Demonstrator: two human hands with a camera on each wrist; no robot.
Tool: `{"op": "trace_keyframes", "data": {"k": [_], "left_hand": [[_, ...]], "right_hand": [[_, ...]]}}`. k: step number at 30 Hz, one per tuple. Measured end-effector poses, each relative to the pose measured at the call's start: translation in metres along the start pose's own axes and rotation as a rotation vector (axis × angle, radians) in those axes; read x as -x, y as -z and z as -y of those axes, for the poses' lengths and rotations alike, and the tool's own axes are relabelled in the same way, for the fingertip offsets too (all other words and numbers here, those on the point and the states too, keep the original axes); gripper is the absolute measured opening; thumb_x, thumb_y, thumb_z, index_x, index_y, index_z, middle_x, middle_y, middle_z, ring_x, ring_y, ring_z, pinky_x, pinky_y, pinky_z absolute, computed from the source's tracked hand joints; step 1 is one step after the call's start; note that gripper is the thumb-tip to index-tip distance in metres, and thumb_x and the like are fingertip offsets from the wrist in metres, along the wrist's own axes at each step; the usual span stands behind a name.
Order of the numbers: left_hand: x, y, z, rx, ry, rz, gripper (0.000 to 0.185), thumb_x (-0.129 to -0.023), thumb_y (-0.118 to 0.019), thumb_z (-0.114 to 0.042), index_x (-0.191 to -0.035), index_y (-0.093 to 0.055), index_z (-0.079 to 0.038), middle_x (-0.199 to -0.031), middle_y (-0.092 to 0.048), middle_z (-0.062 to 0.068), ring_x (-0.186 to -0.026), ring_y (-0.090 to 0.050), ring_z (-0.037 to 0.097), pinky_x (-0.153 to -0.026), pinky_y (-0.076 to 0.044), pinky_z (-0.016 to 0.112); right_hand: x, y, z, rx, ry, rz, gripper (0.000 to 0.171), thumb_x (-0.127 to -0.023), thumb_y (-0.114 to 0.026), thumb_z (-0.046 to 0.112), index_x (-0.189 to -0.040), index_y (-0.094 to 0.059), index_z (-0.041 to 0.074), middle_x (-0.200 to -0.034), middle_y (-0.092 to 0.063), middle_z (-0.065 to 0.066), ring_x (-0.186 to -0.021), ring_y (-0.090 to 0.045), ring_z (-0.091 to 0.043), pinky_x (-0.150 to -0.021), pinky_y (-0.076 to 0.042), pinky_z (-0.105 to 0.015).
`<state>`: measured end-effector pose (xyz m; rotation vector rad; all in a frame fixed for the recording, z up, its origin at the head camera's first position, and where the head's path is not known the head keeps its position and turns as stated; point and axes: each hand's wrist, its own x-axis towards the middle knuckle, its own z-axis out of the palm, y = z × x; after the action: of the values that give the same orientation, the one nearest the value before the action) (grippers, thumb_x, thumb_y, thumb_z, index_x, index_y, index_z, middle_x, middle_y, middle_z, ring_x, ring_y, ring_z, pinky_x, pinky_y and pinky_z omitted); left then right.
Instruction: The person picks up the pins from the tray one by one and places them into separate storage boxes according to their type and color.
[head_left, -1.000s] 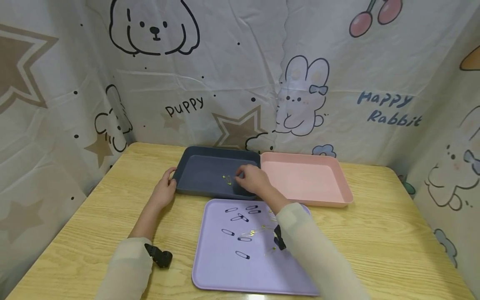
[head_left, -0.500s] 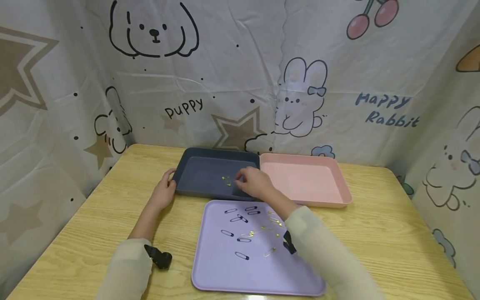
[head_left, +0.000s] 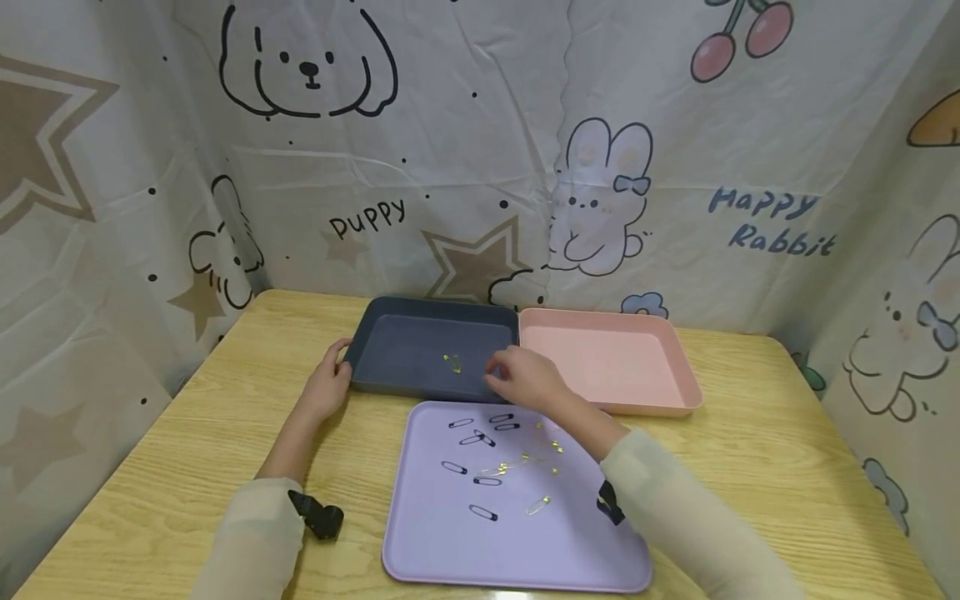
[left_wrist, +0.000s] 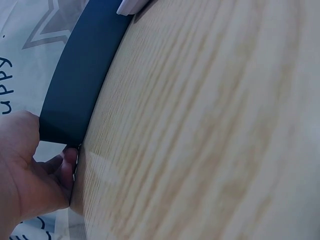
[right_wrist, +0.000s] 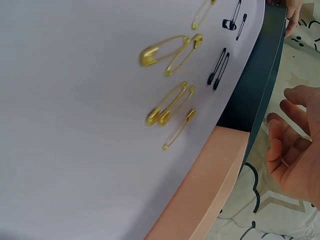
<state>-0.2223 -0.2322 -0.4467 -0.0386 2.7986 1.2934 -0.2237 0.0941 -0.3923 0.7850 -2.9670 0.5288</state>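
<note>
Cartoon bedsheet backdrop, wooden desk (head_left: 750,467) with three trays. The safety pins (head_left: 498,454) lie on the purple tray (head_left: 450,558), one gold pin (head_left: 452,362) in the dark tray (head_left: 397,350) behind it. They're tiny, light, springy and slippery, so I'd pinch one mid-wire. The right hand (head_left: 528,379) hovers at the dark tray's front edge, fingers (right_wrist: 280,150) loosely spread and empty. The left hand (head_left: 326,385) grips its left rim.

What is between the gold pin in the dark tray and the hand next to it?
Nothing: in the head view, only bare tray floor separates the gold pin from the right hand inside the dark tray.
</note>
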Motion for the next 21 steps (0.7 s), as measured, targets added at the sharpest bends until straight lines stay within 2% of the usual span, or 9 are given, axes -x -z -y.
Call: {"op": "trace_keyframes", "data": {"k": [12,21], "left_hand": [[0.000,-0.001,0.001,-0.005,0.003,0.001,0.050,-0.100,-0.023,-0.018,-0.149,-0.017,-0.011,-0.064,-0.037,0.001,-0.052,-0.034,0.014,-0.052,-0.032,0.028],[0.000,-0.001,0.001,0.001,0.002,0.004,0.049,-0.101,-0.023,-0.019,-0.149,-0.017,-0.012,-0.063,-0.036,0.000,-0.052,-0.034,0.013,-0.052,-0.033,0.028]], "right_hand": [[0.031,0.007,-0.010,-0.018,-0.024,0.000,0.016,-0.086,-0.064,0.028,-0.094,-0.071,0.016,-0.082,-0.062,0.003,-0.072,-0.054,-0.009,-0.063,-0.044,-0.026],[0.054,0.010,-0.026,-0.042,-0.047,-0.026,0.012,-0.083,-0.066,0.024,-0.089,-0.072,0.017,-0.074,-0.058,0.006,-0.064,-0.047,-0.008,-0.056,-0.038,-0.023]]}}
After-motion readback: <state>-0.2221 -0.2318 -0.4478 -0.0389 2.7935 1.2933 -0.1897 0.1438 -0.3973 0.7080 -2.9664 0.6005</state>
